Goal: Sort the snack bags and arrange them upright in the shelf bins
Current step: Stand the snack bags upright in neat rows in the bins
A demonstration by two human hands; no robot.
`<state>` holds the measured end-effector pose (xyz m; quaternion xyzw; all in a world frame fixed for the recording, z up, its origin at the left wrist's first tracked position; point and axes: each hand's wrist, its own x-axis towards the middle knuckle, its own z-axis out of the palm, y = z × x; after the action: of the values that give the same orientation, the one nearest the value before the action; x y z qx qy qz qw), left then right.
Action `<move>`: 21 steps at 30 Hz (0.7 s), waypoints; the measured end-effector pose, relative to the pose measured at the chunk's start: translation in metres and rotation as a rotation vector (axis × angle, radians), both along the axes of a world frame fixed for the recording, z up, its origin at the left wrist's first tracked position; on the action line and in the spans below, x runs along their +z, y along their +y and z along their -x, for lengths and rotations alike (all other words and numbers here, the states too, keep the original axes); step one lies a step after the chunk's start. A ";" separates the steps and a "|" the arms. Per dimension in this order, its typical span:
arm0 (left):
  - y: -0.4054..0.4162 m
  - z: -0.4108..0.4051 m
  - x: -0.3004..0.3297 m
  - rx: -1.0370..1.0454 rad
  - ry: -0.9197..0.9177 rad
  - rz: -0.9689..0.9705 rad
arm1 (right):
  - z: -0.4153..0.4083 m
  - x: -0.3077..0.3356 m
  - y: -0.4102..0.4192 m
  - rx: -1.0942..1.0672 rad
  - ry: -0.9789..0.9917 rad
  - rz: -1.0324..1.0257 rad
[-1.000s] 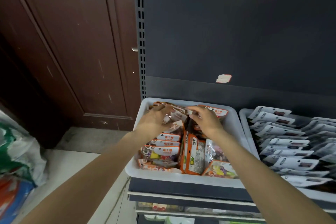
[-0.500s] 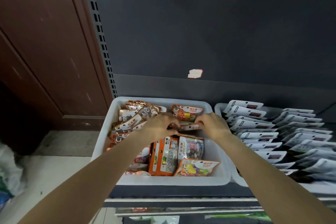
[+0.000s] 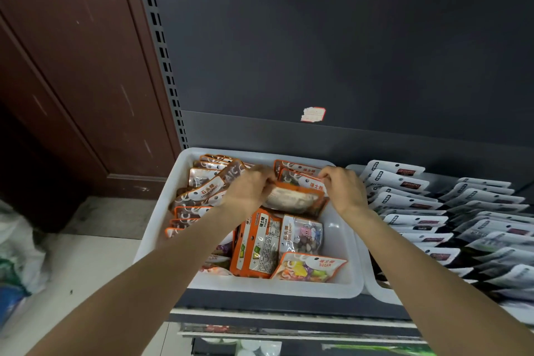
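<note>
Both forearms reached forward from the lower frame edge, over the front rim of the white bin [image 3: 268, 287] on the shelf. Nearer than the hands, at the bin front, a sugar bag [image 3: 310, 267] leaned back, and behind it an orange-backed bag [image 3: 258, 246] and a clear stone-candy bag [image 3: 302, 235] stood on edge. Left hand [image 3: 248, 192] had its fingers curled, pinching the left end of an orange-edged snack bag [image 3: 291, 196]. Right hand [image 3: 342, 189] pinched that bag's right end, fingers bent, wrist angled inward. Held bag lay across between the two hands, pale middle showing, orange seams at the edges, tilted rather than upright. Left of the left hand, a row of orange bags [image 3: 199, 191] stood stacked toward the bin's back wall, some leaning. Beyond the hands, two more orange-topped bags [image 3: 300, 172] stood near the rear rim. Right of the right hand, a second bin held white bags [image 3: 404, 202] in overlapping rows. Farther back, dark shelf panel with a torn sticker [image 3: 313, 114].
</note>
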<state>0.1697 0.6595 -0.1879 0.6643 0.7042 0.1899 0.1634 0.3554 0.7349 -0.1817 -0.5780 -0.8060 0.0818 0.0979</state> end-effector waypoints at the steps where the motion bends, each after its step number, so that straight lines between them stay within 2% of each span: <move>1: 0.002 0.000 0.001 0.058 -0.003 -0.005 | 0.000 0.000 0.001 0.017 0.016 0.035; 6: 0.015 -0.006 0.003 0.113 -0.078 -0.015 | 0.000 0.006 -0.003 0.132 0.179 0.158; 9: 0.020 -0.012 0.000 0.089 -0.130 -0.027 | -0.004 0.006 -0.005 0.154 0.100 0.197; 16: 0.020 -0.010 -0.002 0.113 -0.335 -0.007 | -0.001 0.007 -0.013 0.097 -0.008 0.065; 18: 0.018 -0.012 0.000 0.098 -0.388 0.016 | -0.002 0.009 -0.014 0.043 0.041 0.065; 21: 0.011 -0.017 0.005 0.038 -0.417 0.077 | -0.002 0.015 -0.014 -0.050 0.213 0.069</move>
<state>0.1867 0.6704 -0.1831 0.5905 0.6743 0.2992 0.3272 0.3579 0.7209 -0.1672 -0.5890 -0.7731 0.1678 0.1649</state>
